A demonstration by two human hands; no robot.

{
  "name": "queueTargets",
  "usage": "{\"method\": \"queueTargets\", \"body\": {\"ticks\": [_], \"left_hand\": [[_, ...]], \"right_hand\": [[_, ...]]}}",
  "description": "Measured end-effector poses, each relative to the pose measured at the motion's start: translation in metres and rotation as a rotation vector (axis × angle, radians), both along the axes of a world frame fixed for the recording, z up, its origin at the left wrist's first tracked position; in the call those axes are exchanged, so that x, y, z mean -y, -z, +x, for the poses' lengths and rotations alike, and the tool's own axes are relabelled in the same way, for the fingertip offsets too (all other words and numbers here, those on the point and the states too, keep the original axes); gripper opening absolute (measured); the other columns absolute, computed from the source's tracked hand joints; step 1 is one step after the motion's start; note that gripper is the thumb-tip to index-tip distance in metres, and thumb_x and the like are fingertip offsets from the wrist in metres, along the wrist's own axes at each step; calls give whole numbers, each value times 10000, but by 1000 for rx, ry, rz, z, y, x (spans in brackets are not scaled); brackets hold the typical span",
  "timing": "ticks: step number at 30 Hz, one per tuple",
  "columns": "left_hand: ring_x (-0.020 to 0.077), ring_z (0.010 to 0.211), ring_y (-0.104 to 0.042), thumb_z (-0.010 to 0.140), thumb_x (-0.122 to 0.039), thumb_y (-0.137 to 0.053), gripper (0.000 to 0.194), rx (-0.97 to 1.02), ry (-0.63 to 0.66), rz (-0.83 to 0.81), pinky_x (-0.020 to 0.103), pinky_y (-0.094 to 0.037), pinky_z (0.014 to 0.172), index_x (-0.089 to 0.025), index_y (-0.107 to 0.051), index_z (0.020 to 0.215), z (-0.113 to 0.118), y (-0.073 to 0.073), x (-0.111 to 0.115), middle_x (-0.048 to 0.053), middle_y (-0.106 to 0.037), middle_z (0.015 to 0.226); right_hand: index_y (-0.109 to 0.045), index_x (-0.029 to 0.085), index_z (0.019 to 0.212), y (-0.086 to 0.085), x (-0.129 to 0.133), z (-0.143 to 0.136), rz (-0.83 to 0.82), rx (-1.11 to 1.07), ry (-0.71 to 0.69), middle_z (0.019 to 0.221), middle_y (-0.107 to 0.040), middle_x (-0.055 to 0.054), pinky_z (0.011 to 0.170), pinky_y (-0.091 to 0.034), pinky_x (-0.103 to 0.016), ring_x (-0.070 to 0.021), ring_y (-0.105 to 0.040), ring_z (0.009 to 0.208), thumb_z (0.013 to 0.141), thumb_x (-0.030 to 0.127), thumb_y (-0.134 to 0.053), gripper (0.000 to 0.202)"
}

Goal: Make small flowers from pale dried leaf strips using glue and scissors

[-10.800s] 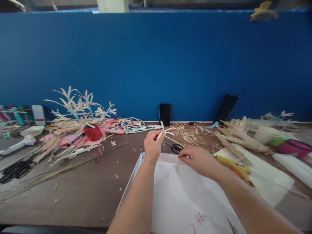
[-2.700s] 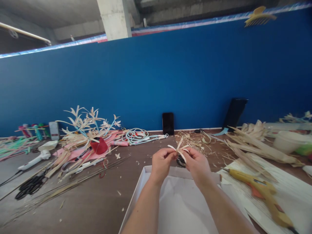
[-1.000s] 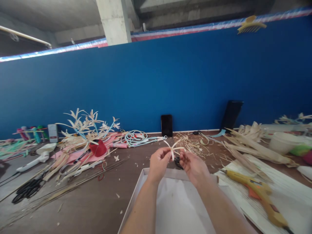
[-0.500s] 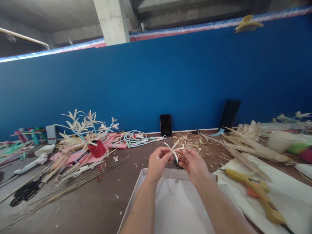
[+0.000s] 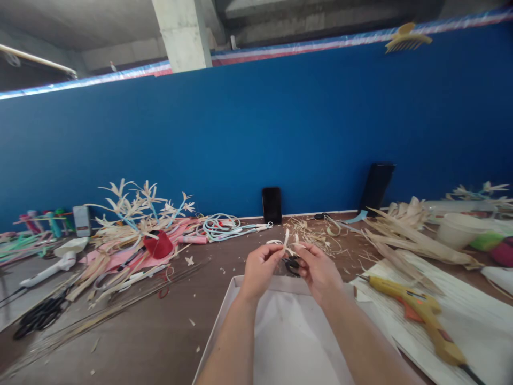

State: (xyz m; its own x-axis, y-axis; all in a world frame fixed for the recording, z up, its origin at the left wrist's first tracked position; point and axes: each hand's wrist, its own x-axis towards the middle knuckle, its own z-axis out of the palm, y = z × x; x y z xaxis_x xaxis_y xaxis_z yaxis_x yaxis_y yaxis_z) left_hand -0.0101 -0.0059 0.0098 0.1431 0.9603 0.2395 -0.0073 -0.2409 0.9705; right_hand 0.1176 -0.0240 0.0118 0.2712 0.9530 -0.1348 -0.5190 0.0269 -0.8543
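Between my two hands is a small pale flower of narrow, husk-like strips, several of its petals pointing up and sideways. My left hand pinches it from the left with thumb and forefinger. From the other side, the fingertips of my right hand close on its right petals. Both hands are over the far edge of a shallow white box lid. Just beyond that edge, partly hidden by my right fingers, lies a black-handled tool.
At left, similar flowers on blue stems stand by a red pot and black scissors. A phone leans on the blue partition. A yellow glue gun and dry husks lie at right.
The flower has turned between my fingers, so its petals now stand more upright and less spread toward me. Both hands stay in nearly the same place.
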Motion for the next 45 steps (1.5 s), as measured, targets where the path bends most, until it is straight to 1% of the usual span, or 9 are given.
{"method": "queueTargets", "body": {"ticks": [3, 7, 11, 15, 22, 27, 35, 40, 45], "left_hand": [[127, 634, -574, 725, -350, -587, 260, -31, -1, 41, 218, -432, 564, -162, -687, 874, 0, 0, 0, 47, -686, 785], [158, 736, -601, 712, -345, -611, 286, -25, 16, 45, 231, -448, 628, -163, -673, 924, 0, 1, 0, 57, -689, 844], [143, 706, -591, 710, -328, -620, 247, -50, 23, 77, 220, -442, 637, -164, -676, 886, 2, 3, 0, 42, -686, 813], [125, 667, -567, 737, -280, -586, 177, -142, -23, 167, 206, -426, 615, -175, -685, 840, 4, 5, 1, 22, -676, 770], [120, 664, -551, 781, -264, -533, 184, -285, -76, 289, 205, -409, 606, -202, -684, 867, 3, 4, 3, 16, -671, 790], [119, 686, -560, 773, -233, -537, 186, -266, -101, 277, 210, -428, 641, -194, -663, 905, 2, 8, 1, 29, -666, 852], [120, 707, -573, 805, -294, -516, 213, -171, -112, 254, 216, -445, 657, -171, -625, 942, 2, 11, -3, 45, -651, 868], [110, 660, -563, 808, -313, -516, 216, -183, -94, 237, 205, -443, 614, -182, -647, 918, 1, 15, -6, 36, -645, 818], [98, 608, -539, 797, -341, -536, 233, -181, -46, 244, 194, -433, 556, -182, -669, 903, 0, 13, -6, 29, -613, 785]], "right_hand": [[-618, 186, 782, 1, 0, 0, 7, 5, -22, 556, -521, 52, 347, -269, -146, -42, -373, 431, 545, 282, -762, 293], [-618, 190, 789, 2, -1, -1, 16, 43, -30, 565, -530, 52, 358, -262, -154, -46, -375, 437, 548, 302, -750, 297], [-611, 183, 758, 2, -1, -1, 28, 72, -53, 558, -526, 51, 362, -254, -158, -45, -375, 435, 547, 292, -738, 269], [-598, 178, 746, 3, -1, -1, 28, 63, -68, 505, -473, 66, 365, -250, -151, -43, -364, 428, 566, 289, -732, 251], [-602, 171, 784, 3, 0, -2, 28, 73, -83, 515, -469, 59, 369, -254, -140, -47, -361, 455, 584, 286, -736, 266], [-610, 173, 746, 1, 2, -3, 38, 83, -86, 500, -453, 65, 371, -256, -141, -46, -359, 454, 576, 280, -733, 236], [-618, 178, 784, 1, 0, -4, 23, 47, -51, 531, -473, 61, 354, -254, -137, -40, -356, 450, 551, 313, -765, 307], [-612, 182, 770, 2, -1, -2, 14, 24, -28, 536, -465, 60, 348, -252, -128, -34, -355, 448, 564, 317, -766, 290], [-620, 181, 773, 1, -1, -1, 17, 8, -14, 563, -484, 55, 346, -255, -124, -30, -361, 451, 555, 311, -771, 295]]}}
